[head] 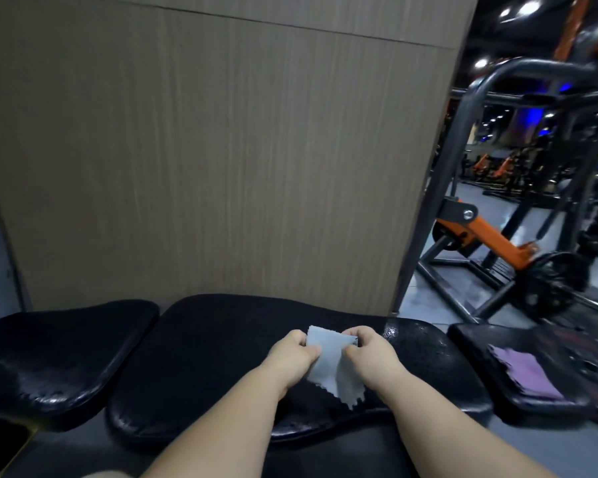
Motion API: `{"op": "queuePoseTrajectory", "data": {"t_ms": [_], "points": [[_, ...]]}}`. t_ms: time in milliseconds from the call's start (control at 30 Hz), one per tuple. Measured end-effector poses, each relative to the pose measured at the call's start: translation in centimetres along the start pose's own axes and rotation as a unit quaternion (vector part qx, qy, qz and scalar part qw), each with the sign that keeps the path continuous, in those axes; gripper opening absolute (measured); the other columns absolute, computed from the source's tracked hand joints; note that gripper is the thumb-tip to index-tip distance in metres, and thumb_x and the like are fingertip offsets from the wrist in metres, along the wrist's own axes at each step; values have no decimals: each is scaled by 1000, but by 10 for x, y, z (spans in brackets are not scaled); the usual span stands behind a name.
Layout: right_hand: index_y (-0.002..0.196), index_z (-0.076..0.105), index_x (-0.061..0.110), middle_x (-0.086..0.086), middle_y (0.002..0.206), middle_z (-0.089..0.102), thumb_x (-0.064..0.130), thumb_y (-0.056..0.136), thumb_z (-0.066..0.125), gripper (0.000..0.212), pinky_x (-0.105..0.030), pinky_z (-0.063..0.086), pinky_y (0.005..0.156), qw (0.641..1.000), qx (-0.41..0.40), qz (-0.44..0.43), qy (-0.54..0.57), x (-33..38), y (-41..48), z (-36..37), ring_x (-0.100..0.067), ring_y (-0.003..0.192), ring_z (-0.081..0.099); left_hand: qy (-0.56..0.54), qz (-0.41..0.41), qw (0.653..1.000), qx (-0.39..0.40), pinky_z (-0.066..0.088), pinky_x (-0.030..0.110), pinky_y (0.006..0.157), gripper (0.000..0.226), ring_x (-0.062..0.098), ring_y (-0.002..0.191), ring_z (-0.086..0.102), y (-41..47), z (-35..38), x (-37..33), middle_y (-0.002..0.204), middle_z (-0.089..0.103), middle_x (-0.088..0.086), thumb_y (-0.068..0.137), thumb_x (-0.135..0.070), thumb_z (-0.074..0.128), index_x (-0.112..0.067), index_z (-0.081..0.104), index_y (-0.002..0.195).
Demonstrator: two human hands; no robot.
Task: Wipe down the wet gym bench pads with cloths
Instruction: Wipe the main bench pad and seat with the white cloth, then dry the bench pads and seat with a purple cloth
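Observation:
A small light grey cloth [332, 367] with zigzag edges hangs between my two hands above the middle black bench pad [204, 357]. My left hand [296, 351] pinches its left edge and my right hand [368, 351] pinches its right edge. Water drops glisten on the right end of that pad. A second black pad [59, 357] lies to the left, with wet shine along its front. A third pad [491, 343] at the right carries a folded purple cloth [529, 374].
A tall wood-grain panel [221, 150] stands directly behind the pads. To the right is a black and orange weight machine [480, 236] with a plate [549, 288] on a grey floor. More gym equipment shows in the dark background.

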State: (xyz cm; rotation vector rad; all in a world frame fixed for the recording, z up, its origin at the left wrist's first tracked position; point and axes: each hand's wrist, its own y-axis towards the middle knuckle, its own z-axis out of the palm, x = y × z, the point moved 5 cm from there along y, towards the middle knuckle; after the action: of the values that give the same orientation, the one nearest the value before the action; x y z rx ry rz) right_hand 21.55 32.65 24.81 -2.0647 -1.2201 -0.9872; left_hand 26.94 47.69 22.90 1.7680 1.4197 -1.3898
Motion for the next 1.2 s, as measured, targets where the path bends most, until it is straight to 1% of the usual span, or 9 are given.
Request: {"op": "queuePoseTrajectory", "data": {"t_ms": [133,300,433,667,733,800,933,1067,1200], "points": [[104,53,28,5,81,59,13,89,44,23,-22,40,54,998,-34,19,-44,-25,19,-28,-10,65,53,26,10,1000,9,34,26,57,10,14,67,42,11,36,-15,76,49,-3,88,-26,52,-20,46,81],[105,49,31,6,92,56,15,92,46,20,-22,37,52,994,-51,40,-86,-57,48,-68,-8,68,52,45,13,999,24,34,24,54,5,14,66,41,31,81,-31,79,49,-3,90,-22,49,-19,47,86],[111,52,29,3,107,56,16,92,46,24,-25,39,58,991,-56,64,-100,-94,69,-93,-13,77,54,55,10,997,44,38,23,55,9,13,68,47,51,121,-39,88,57,-1,90,-18,46,-17,52,96],[123,54,22,6,98,64,21,91,55,31,-22,39,72,989,-98,67,-84,-144,90,-142,-15,88,59,144,12,989,32,34,25,53,12,12,62,42,81,181,-48,79,48,-4,91,-10,39,-19,46,92],[123,53,25,8,102,64,26,92,56,31,-25,41,77,984,-106,78,-119,-161,92,-164,-16,94,59,224,31,974,17,35,27,57,16,14,69,44,87,187,-52,84,48,-4,89,-6,36,-20,43,94],[124,55,25,5,113,64,26,92,55,32,-28,45,87,975,-134,98,-148,-184,94,-193,-18,104,59,289,59,955,-21,41,28,75,24,17,93,50,93,191,-57,103,52,-4,87,-4,36,-22,42,103],[121,60,25,-5,123,62,24,89,48,35,-35,45,89,942,-211,162,-203,-232,100,-248,-30,110,56,344,173,919,-82,21,29,108,53,13,129,28,100,205,-72,139,29,-12,88,-12,43,-30,29,136],[126,57,14,-13,132,56,28,96,42,36,-39,38,97,937,-217,164,-218,-255,116,-250,-32,121,48,386,281,879,7,4,29,117,47,11,137,15,109,238,-86,148,23,-16,97,-22,39,-28,30,143],[150,26,19,-1,158,23,38,101,19,53,-44,16,116,908,-151,144,-363,-266,133,-219,-23,146,16,432,248,863,87,-10,32,118,53,15,148,-4,133,270,-86,162,5,-8,104,-35,31,-20,17,154]]}}
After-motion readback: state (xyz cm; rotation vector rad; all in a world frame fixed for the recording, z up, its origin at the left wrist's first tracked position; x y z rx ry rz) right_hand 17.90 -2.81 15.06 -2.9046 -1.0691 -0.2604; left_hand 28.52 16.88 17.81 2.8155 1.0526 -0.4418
